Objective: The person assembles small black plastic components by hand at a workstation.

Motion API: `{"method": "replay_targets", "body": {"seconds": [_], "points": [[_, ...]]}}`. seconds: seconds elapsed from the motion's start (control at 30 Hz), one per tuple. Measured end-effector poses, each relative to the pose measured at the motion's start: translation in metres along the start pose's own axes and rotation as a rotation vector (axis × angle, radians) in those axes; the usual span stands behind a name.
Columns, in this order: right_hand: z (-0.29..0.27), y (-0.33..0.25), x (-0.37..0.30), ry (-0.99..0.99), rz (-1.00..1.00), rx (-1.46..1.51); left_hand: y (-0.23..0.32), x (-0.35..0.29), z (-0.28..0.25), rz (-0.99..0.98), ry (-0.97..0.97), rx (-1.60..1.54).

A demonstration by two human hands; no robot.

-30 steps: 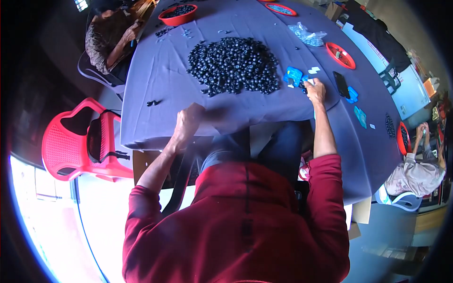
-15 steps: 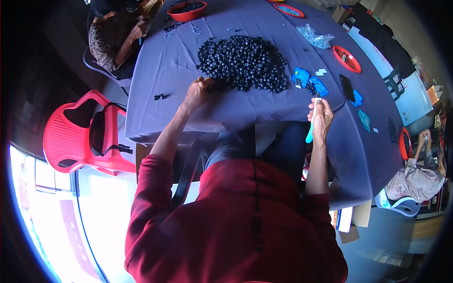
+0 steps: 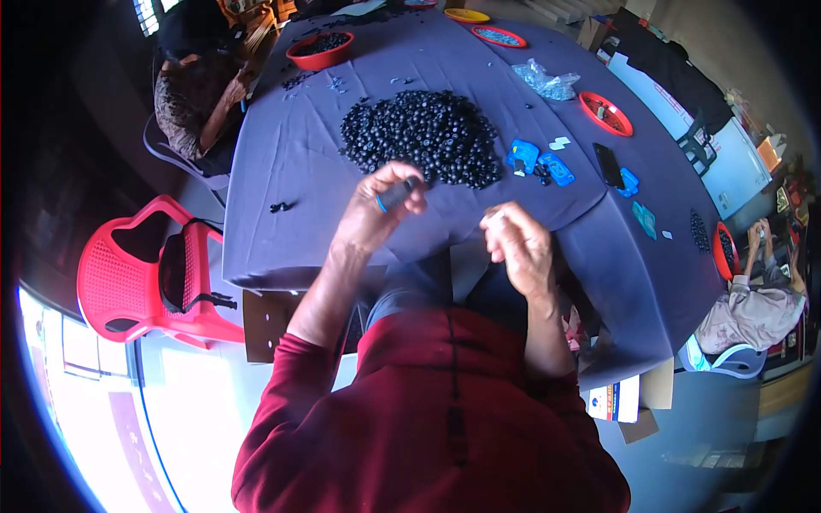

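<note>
My left hand point(image 3: 374, 209) is raised over the near side of the table, in front of the pile of small round black pieces point(image 3: 419, 137). Its fingers are curled in. A dark tube-like cover with a blue edge point(image 3: 397, 195) shows at the thumb; whatever the fingertips pinch is too small to name. To the right, my right hand point(image 3: 520, 248) is above the table's near edge, fingers closed together and slightly blurred. What it grips, if anything, is hidden. The two hands are apart.
Blue plastic pieces point(image 3: 522, 157), a phone point(image 3: 608, 165) and a red dish point(image 3: 605, 114) lie on the right. A clear bag point(image 3: 546, 79) is farther back. A red bowl point(image 3: 321, 51) stands far left, near another person. A red chair point(image 3: 128, 274) stands left.
My left hand has lifted from the pile's near edge. My right hand has moved left toward it; the white and teal handled tool seen in it before no longer shows.
</note>
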State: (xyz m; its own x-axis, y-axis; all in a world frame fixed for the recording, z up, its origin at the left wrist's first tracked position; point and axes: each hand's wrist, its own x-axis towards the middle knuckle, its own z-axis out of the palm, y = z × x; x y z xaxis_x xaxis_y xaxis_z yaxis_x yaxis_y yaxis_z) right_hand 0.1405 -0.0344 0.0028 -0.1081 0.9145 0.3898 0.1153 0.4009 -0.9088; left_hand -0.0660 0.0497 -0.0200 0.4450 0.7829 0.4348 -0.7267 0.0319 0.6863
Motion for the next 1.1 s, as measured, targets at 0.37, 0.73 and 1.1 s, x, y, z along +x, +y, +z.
{"method": "replay_targets", "body": {"seconds": [0.37,0.73,1.1], "points": [[0.014,-0.048,-0.021,0.186,-0.27,-0.369,-0.028,-0.012,0.066,-0.198,-0.177,-0.308],[0.006,-0.037,-0.019,0.16,-0.302,-0.523,-0.04,-0.013,0.065,-0.232,-0.234,-0.374],[0.007,-0.032,-0.023,0.169,-0.322,-0.541,-0.039,-0.015,0.066,-0.262,-0.229,-0.394]]}}
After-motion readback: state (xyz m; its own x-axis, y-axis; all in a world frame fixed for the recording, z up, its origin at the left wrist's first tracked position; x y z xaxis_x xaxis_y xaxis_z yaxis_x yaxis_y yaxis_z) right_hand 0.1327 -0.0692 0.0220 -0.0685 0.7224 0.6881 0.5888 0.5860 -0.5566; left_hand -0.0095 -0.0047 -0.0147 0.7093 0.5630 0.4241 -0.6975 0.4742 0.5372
